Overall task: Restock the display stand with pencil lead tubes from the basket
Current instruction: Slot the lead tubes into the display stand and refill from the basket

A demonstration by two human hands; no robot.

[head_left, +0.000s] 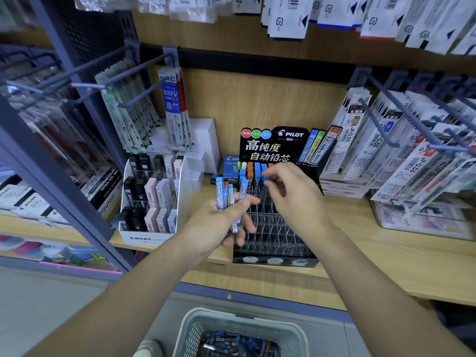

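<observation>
A black Pilot display stand (274,238) with clear tiered slots sits on the wooden shelf; only its back rows hold blue- and orange-capped lead tubes (253,171). My left hand (221,222) grips a fan of several blue-capped lead tubes (231,194) in front of the stand's left side. My right hand (291,191) pinches one blue-capped tube (266,177) over the stand's upper rows. A pale green basket (242,328) with more tubes inside stands below, near the bottom edge.
A white Mono stand (152,199) with eraser refills sits left of the display. Hooks with hanging refill packs (401,140) jut out on both sides and above. White boxes (203,148) stand behind. The wooden shelf edge (360,287) runs across below my arms.
</observation>
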